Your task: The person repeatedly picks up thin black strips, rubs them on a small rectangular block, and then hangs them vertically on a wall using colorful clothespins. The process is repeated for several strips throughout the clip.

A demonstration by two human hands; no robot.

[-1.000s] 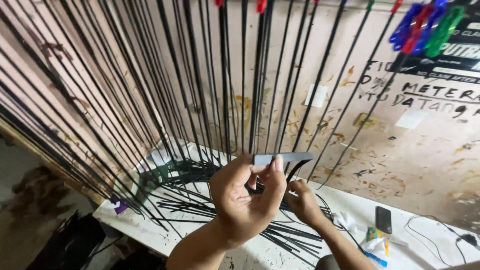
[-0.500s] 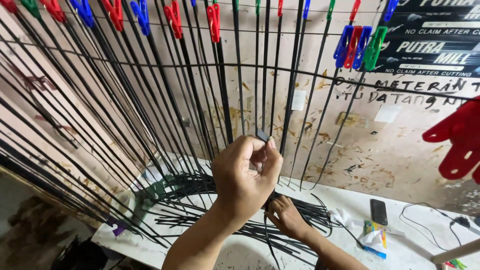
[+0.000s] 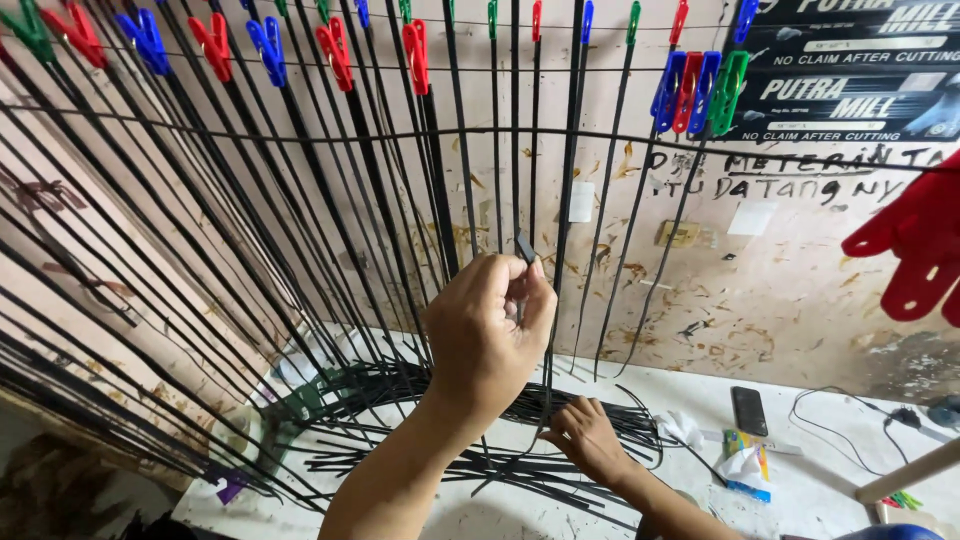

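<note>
1. Stained beige wall (image 3: 800, 300) fills the background, with a white table (image 3: 820, 470) below it.
2. Many black strips (image 3: 250, 250) hang down in front of the wall, each clipped at the top by a coloured peg (image 3: 213, 45): green, red and blue ones in a row along a thin line.
3. At the far left the strips fan out at a slant; their lower ends gather in a loose heap (image 3: 420, 400) on the table.
4. Centre, the left hand (image 3: 490, 335) is raised, arm reaching up from the bottom edge. Thumb and fingers pinch the upper end of one strip (image 3: 524, 246), whose short tip sticks out above the fingertips.
5. Lower and a little to the right, the right hand (image 3: 585, 440) rests near the table among the strip ends. Its fingers curl closed around the lower part of a strip; whether it is the same strip cannot be told.
6. Further right on the table lie a dark phone (image 3: 748, 410), crumpled wrappers (image 3: 742, 462) and a black cable (image 3: 850, 420).
7. At the right edge a large red peg (image 3: 915, 250) hangs close to the camera, blurred.
</note>
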